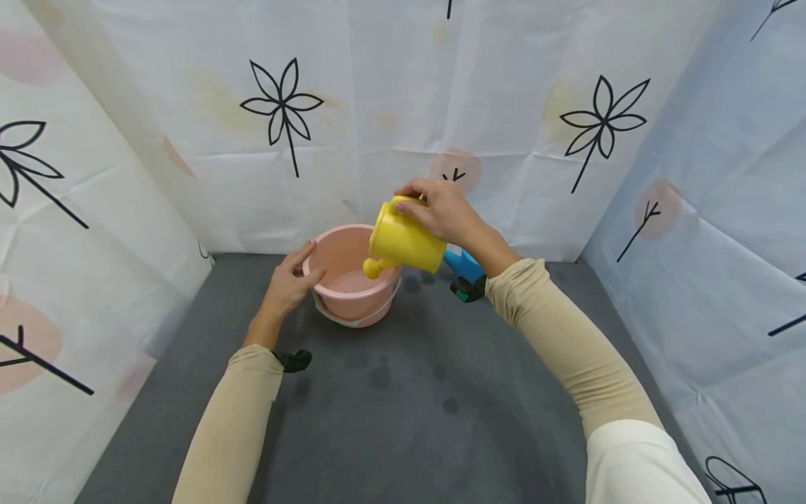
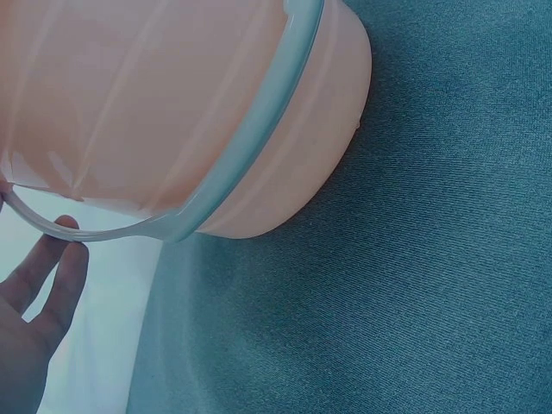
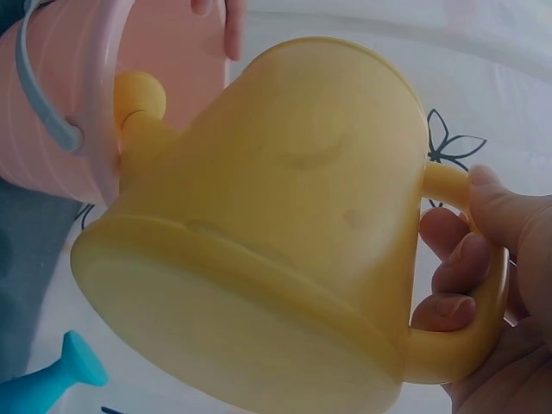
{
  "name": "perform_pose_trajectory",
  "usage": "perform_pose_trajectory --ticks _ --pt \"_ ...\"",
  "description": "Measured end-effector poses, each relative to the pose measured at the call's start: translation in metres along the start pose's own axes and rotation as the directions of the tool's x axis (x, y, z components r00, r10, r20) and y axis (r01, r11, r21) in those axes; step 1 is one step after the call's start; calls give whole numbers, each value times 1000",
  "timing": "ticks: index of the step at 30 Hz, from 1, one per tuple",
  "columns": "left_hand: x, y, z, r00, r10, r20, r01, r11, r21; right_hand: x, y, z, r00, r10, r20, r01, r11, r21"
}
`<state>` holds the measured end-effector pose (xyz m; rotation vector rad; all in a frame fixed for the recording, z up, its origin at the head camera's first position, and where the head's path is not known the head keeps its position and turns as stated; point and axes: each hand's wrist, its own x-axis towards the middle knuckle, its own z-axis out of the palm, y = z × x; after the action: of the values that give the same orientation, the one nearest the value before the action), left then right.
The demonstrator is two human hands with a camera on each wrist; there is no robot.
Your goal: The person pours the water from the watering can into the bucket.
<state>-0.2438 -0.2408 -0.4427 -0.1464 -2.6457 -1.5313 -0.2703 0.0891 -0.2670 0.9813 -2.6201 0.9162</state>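
My right hand (image 1: 441, 210) grips the loop handle of a yellow watering can (image 1: 406, 241), its fingers (image 3: 461, 267) curled through the handle. The can is tipped in the air, its round-ended spout (image 3: 140, 95) pointing down over the mouth of a pink bucket (image 1: 352, 304). At the bucket's left side, my left hand (image 1: 286, 287) holds the rim, thumb over the edge. Lower fingers (image 2: 65, 276) of that hand touch the pale carrying handle (image 2: 250, 138), which hangs down against the bucket's outer wall. The bucket stands upright.
A blue object with a flared spout (image 3: 82, 358) stands behind my right wrist, partly hidden. The dark grey tabletop (image 1: 403, 420) bears several darker spots. White cloth walls (image 1: 378, 84) with flower drawings enclose the back and both sides.
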Motion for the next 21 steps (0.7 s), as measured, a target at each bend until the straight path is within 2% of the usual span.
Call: perform_pose_trajectory --ticks 5,13,21 --pt "0 1 -1 1000 -15 7 15 1000 -1 1 -1 -1 1000 -3 2 3 1000 -8" --pt "0 1 0 1000 4 -5 -4 1000 4 1 -2 -2 1000 13 10 -12 1000 -15" --pt "0 1 1 1000 -3 -11 3 1000 1 1 -2 -1 1000 10 6 -10 1000 -16"
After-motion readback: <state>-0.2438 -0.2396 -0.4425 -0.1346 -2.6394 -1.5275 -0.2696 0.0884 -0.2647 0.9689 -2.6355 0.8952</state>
